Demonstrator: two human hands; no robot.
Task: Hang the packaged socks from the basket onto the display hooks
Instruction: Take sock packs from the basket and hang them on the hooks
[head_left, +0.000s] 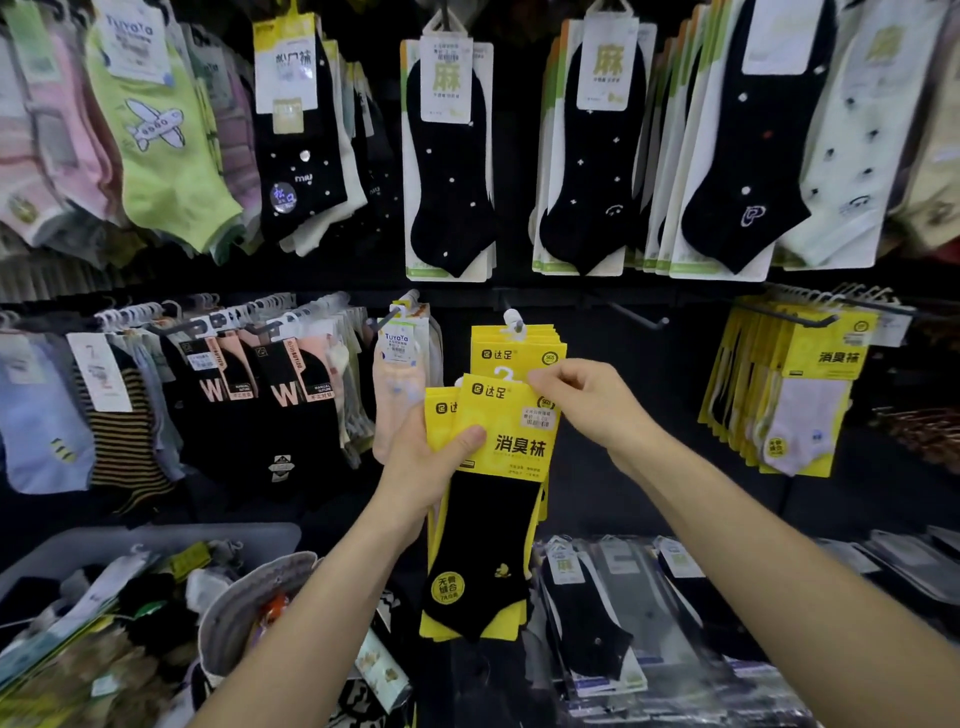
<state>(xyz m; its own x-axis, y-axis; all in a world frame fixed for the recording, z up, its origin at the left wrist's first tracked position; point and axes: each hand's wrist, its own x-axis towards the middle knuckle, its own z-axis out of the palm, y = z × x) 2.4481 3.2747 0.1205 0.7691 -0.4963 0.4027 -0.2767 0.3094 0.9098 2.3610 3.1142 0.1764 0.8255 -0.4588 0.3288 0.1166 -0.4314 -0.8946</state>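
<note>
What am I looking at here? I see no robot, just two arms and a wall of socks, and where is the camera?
There is no machine: a person works with bare hands. The single picture comes from a wide-angle camera worn on their head, looking forward and down, which is why both forearms reach in from the bottom edge. The left hand grips a small bundle of yellow sock packs with black socks inside. The right hand pinches the top edge of the front pack. Just above is a display hook that already carries matching hung packs. At lower left is the grey basket, holding more packaged socks. The rest of the wall is other socks on hooks.
</note>
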